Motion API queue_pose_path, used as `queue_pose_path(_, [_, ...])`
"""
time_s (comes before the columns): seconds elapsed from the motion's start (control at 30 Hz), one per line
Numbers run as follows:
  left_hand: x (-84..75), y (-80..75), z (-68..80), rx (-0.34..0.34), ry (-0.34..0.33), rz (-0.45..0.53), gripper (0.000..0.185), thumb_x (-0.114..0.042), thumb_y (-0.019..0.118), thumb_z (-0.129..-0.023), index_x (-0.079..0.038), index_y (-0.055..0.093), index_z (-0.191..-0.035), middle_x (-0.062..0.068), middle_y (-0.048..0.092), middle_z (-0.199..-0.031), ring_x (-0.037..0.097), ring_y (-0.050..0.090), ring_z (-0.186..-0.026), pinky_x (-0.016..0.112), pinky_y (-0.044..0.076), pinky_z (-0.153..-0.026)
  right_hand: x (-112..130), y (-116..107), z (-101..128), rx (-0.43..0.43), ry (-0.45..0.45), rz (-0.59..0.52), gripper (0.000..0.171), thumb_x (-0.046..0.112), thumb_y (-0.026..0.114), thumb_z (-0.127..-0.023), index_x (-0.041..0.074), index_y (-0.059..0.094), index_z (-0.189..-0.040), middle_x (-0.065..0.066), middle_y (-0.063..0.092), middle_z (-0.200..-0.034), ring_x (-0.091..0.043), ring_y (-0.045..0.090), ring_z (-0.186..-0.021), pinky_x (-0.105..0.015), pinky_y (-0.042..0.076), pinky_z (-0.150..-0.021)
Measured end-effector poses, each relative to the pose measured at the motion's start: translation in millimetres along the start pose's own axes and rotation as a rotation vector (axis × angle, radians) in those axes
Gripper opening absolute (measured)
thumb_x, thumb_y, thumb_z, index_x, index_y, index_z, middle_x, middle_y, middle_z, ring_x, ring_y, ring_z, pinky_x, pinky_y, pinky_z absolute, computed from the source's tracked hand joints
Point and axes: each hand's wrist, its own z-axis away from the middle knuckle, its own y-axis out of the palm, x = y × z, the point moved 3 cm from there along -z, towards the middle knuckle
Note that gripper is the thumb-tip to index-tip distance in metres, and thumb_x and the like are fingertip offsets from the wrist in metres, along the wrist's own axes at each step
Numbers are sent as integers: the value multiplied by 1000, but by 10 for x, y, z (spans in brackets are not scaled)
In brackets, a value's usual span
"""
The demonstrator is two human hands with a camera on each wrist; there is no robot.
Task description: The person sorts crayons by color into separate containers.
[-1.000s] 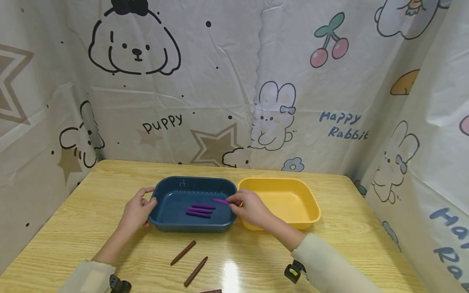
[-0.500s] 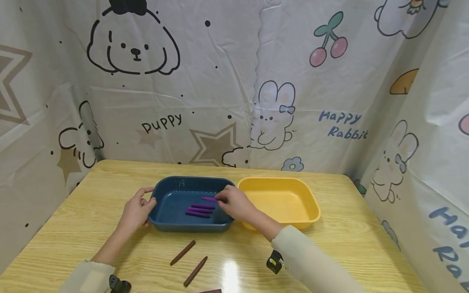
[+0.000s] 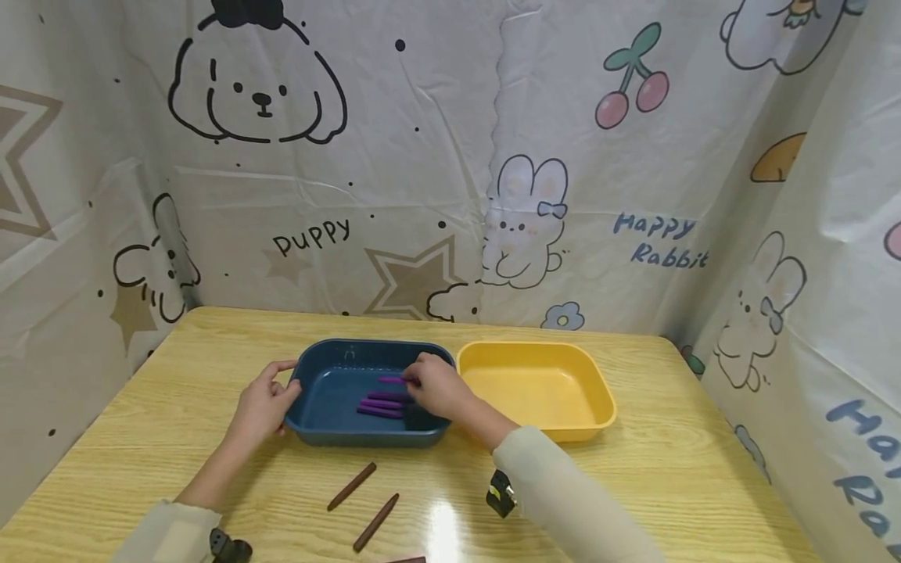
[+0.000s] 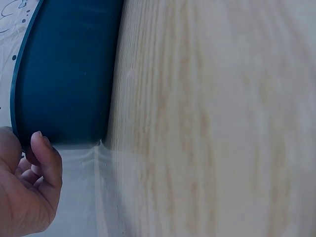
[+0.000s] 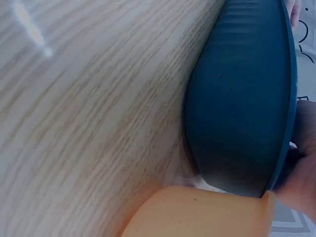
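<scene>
A dark blue tray (image 3: 324, 391) stands on the table with several purple crayons (image 3: 383, 405) lying side by side in it. Its left rim is gripped by my left hand (image 3: 259, 403), thumb on the inside and fingers outside; the left wrist view shows that hand (image 4: 34, 182) at the tray's corner. Over the tray's right half, my right hand (image 3: 439, 387) pinches another purple crayon (image 3: 391, 380) by its right end, just behind the others. In the right wrist view the tray wall (image 5: 237, 98) hides most of this hand and the crayon.
A yellow tray (image 3: 538, 391) stands close against the blue tray's right side. Brown crayons (image 3: 352, 485) lie on the table (image 3: 211, 469) in front, one cut off by the bottom edge. A patterned cloth (image 3: 394, 172) hangs behind and at both sides.
My right hand has moved left from the blue tray's right rim to over its inside, carrying the purple crayon. The left hand stays on the left rim.
</scene>
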Motion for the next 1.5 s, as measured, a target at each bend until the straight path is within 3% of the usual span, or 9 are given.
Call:
queue_pose_path(0.33, [11,3,-2,-4,2,-4,44,-19,46,-96,-5,39,-137,0,40,-56,18,47,-38,28,45,-40,40,49,-107,23,-5,24,19,11,61,-87,6,72,-101,-7,65,-94,-17,58,-85,-26,50,-78])
queue_pose_path(0.77, [21,12,3,-2,-2,5,44,-22,47,-97,-6,39,-137,-1,40,-56,18,49,-39,28,45,-40,26,169,-158,93,52,72,19,13,60,-89,8,73,-102,-6,67,-98,-18,61,-93,-28,51,-85])
queue_pose_path(1.23, [22,17,-18,-2,1,17,44,-22,47,-96,-7,40,-137,-1,40,-57,18,49,-39,28,45,-40,3,231,-186,148,77,192,18,16,58,-90,14,74,-100,-1,69,-97,-18,62,-94,-29,51,-85])
queue_pose_path(1.5, [31,10,-16,-3,-9,3,44,-21,47,-96,-7,40,-137,-1,40,-56,19,50,-39,28,44,-40,49,172,-163,103,51,210,17,19,60,-89,15,73,-100,-1,67,-96,-18,62,-91,-30,53,-80])
